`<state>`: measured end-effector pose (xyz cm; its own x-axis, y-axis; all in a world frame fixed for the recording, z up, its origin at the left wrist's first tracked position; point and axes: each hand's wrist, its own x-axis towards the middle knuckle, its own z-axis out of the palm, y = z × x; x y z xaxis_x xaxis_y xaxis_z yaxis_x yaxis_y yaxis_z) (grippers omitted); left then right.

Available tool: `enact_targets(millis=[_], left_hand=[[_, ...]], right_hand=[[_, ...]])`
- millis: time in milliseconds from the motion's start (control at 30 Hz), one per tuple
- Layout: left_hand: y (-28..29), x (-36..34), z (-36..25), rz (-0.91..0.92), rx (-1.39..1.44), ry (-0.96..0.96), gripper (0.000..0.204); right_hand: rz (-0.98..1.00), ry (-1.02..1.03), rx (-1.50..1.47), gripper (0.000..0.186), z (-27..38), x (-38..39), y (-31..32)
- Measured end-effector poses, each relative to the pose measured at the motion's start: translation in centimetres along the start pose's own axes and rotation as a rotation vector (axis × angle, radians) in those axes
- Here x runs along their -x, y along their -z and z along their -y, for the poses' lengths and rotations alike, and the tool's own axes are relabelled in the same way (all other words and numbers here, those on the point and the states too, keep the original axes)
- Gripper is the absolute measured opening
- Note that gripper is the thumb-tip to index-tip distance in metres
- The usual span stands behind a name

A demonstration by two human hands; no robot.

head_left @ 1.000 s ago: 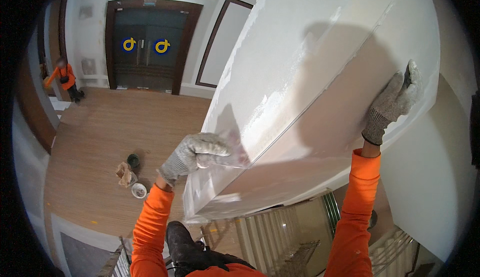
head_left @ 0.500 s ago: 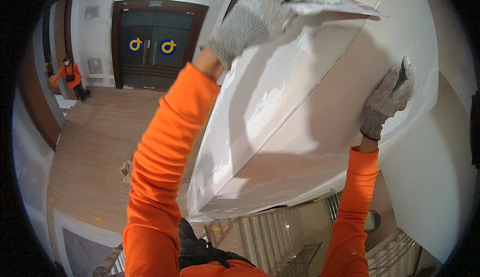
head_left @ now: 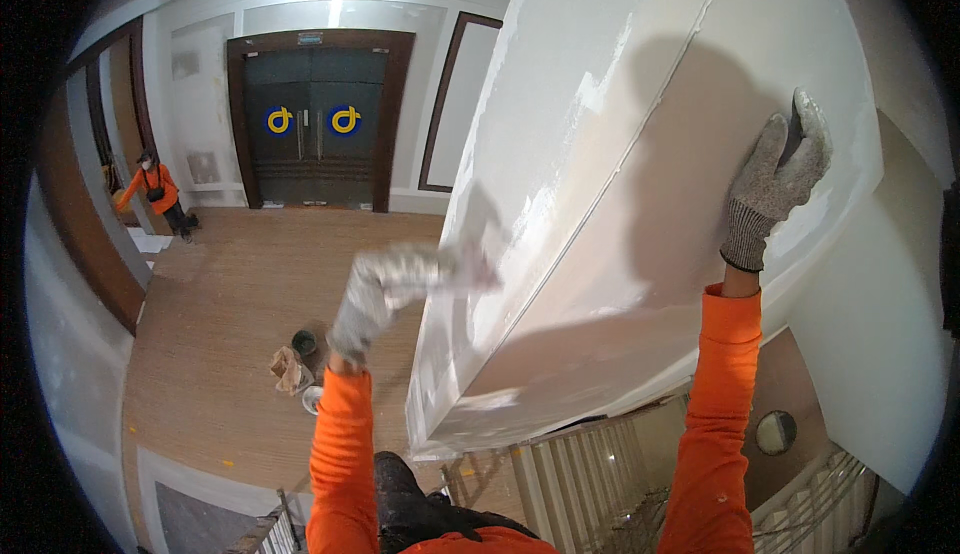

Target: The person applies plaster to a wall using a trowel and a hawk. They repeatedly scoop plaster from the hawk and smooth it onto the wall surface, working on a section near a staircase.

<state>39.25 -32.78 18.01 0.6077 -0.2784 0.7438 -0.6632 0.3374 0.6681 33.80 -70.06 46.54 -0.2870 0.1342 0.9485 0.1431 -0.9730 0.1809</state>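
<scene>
My left hand (head_left: 385,289), in a grey knit glove caked with white, is closed around a putty knife (head_left: 476,271). Motion smears both, and the knife's outline is hard to read. They hang left of a large whitish, slanted plasterboard surface (head_left: 690,204), beside its left edge. A raised line of joint compound (head_left: 603,192) runs along a seam in it, with white smears to the left. My right hand (head_left: 778,179), gloved likewise, lies against the board's right part, thumb apart from the fingers, holding nothing that shows.
Dark double doors (head_left: 316,144) stand at the far left. A person in orange (head_left: 162,192) stands by the left wall. A dark bucket (head_left: 304,341), a brown bag (head_left: 289,370) and a white container (head_left: 312,400) sit on the floor. Stairs (head_left: 580,479) descend below the board.
My left hand has swung down and left with the putty knife, away from the upper board. My right hand stays against the board. The view has shifted, bringing the bucket into sight.
</scene>
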Motion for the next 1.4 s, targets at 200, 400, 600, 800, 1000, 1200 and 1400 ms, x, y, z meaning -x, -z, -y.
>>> enact_targets(millis=[200,400,600,800,1000,1200,1400], left_hand=[[1.2,-21.8,-11.0,-0.266,-1.149,-0.859,0.029],[-3.2,-25.2,-11.5,-0.172,-1.034,-0.887,0.038],[-5.5,-9.5,1.4,0.094,0.09,-0.418,0.035],[-7.1,8.4,8.2,-0.054,0.301,-0.036,0.044],[-2.1,7.4,5.3,-0.206,0.157,0.09,0.028],[-1.0,-11.8,-3.3,-0.431,-1.192,-0.642,0.032],[-6.0,-20.2,-7.5,-0.365,-0.503,-0.873,0.03]], right_hand=[[0.028,0.027,0.025,0.036,0.3,-0.4,0.3],[0.05,0.035,0.023,0.036,0.9,-0.3,0.7],[0.013,-0.049,-0.075,0.038,1.1,0.5,-0.1],[0.064,-0.022,-0.033,0.041,0.6,0.9,-0.2],[0.063,-0.035,-0.156,0.048,1.4,1.2,0.1],[0.047,0.091,-0.076,0.049,1.6,0.8,0.1],[0.061,-0.033,-0.103,0.041,1.3,0.4,0.0]])
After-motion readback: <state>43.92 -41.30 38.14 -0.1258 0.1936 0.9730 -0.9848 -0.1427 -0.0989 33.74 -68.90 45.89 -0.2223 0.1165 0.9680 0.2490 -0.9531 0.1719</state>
